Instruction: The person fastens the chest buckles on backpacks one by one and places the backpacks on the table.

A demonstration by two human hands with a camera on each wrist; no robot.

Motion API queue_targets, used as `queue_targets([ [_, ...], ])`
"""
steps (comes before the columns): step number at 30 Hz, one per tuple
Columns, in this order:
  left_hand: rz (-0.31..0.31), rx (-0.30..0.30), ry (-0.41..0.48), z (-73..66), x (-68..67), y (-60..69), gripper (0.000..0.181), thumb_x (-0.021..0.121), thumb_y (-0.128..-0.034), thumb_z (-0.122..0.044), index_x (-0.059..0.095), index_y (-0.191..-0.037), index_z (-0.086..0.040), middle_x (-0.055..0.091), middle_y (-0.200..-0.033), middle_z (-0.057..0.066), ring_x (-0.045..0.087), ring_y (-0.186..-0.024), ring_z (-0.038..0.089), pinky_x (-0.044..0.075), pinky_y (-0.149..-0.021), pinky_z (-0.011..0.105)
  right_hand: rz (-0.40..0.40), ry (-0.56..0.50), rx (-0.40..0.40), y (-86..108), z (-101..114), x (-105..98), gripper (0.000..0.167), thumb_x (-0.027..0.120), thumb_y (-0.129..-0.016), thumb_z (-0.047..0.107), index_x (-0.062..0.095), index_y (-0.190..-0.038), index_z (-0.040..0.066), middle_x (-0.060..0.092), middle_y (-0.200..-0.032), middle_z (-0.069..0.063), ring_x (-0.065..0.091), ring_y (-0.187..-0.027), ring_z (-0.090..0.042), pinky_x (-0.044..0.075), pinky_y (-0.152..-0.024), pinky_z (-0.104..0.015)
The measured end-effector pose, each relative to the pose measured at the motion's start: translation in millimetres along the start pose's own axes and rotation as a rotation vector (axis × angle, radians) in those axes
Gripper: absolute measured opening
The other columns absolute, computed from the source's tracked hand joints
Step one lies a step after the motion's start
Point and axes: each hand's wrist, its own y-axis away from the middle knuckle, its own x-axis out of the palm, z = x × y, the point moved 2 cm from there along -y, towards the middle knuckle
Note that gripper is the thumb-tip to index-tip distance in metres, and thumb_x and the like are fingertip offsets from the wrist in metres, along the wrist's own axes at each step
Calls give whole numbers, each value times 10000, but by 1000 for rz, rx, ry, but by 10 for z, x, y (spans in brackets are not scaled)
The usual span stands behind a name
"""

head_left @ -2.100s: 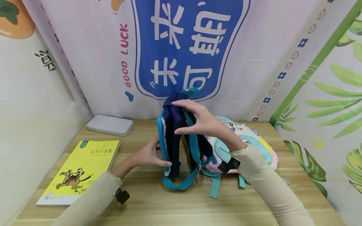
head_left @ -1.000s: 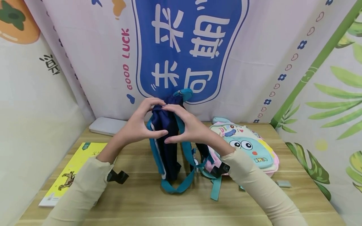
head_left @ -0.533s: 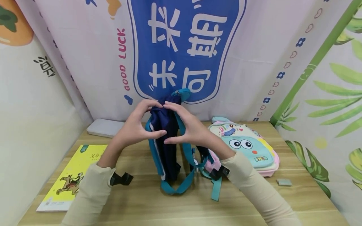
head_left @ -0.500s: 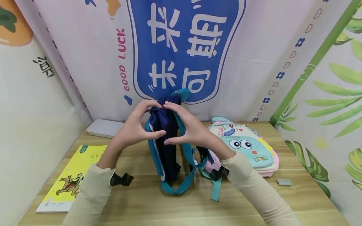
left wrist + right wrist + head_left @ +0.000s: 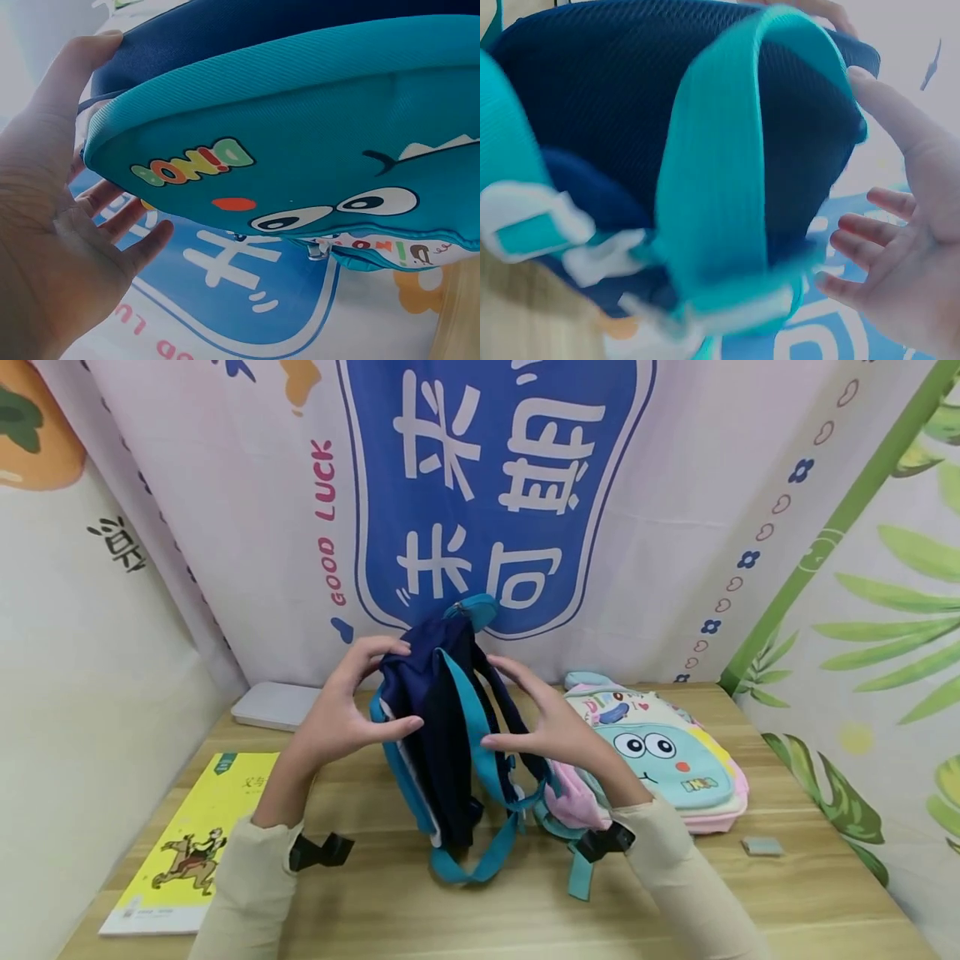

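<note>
A small navy and teal backpack stands upright in the middle of the table, side-on in the head view. My left hand is at its left, thumb tip at the navy side and fingers spread behind the teal dinosaur front. My right hand is on the other side, fingers spread apart from the bag. Its thumb tip is close to a teal shoulder strap; whether they touch I cannot tell. The strap's lower loop hangs to the tabletop.
A pastel dinosaur backpack lies to the right, close to the navy one. A yellow book and a pale grey flat case lie left. A small grey object is at right. A printed cloth hangs behind.
My left hand came up from the bag's lower left side to its top. Both hands met there, then moved apart. The navy backpack has turned, showing more of its strap side.
</note>
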Motion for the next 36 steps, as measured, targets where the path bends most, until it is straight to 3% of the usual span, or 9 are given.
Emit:
queue_targets([
  [9,-48,-31,18,68,-88,153,825,869,-707,45,483,-1419,-112,498,-1495,33,414,-1415,142,355,-1142,643,27,-85,140,244,-393,-3,864,809,-880,329,330,-1594,237,352,-1649,0,317,-1533,-233,268,-1243,-519],
  [15,-69,-11,15,78,-139,216,857,877,-672,90,488,-1419,-65,509,-1491,64,407,-1440,163,392,-1132,246,135,-119,177,385,-584,140,863,780,-904,362,309,-1607,188,309,-1669,-38,286,-1545,-281,279,-1231,-531],
  [17,-73,-9,20,83,-152,231,863,876,-667,99,487,-1421,-60,507,-1491,69,406,-1441,169,381,-1110,189,172,-133,187,422,-617,201,885,782,-900,375,293,-1613,192,292,-1677,-21,265,-1553,-277,268,-1233,-539],
  [19,-72,-15,15,87,-163,243,873,879,-667,96,484,-1428,-67,503,-1497,56,404,-1440,167,387,-1116,222,197,-148,192,450,-636,264,901,796,-888,376,285,-1615,228,283,-1680,-9,255,-1557,-264,261,-1237,-539],
  [24,-58,-35,2,84,-188,263,886,884,-680,76,469,-1446,-91,489,-1518,37,384,-1457,156,380,-1148,563,233,-178,243,494,-642,409,987,865,-813,391,261,-1594,404,275,-1673,71,238,-1556,-209,222,-1242,-577],
  [26,-54,-41,0,78,-192,272,887,883,-683,72,467,-1448,-95,489,-1519,40,385,-1456,151,367,-1131,625,250,-188,253,507,-649,465,1028,882,-797,379,237,-1597,422,260,-1672,97,223,-1558,-195,220,-1238,-592],
  [32,-47,-44,-40,58,-241,293,874,894,-677,61,484,-1432,-99,508,-1499,46,393,-1454,136,387,-1129,237,272,-223,244,493,-618,606,1150,914,-763,337,165,-1636,327,217,-1687,78,201,-1564,-197,221,-1246,-562],
  [36,-30,-41,-64,43,-283,286,865,906,-670,59,496,-1416,-92,513,-1477,61,409,-1433,110,384,-1110,180,273,-184,236,464,-572,683,1220,927,-729,400,131,-1646,282,213,-1689,61,238,-1551,-196,248,-1245,-528],
])
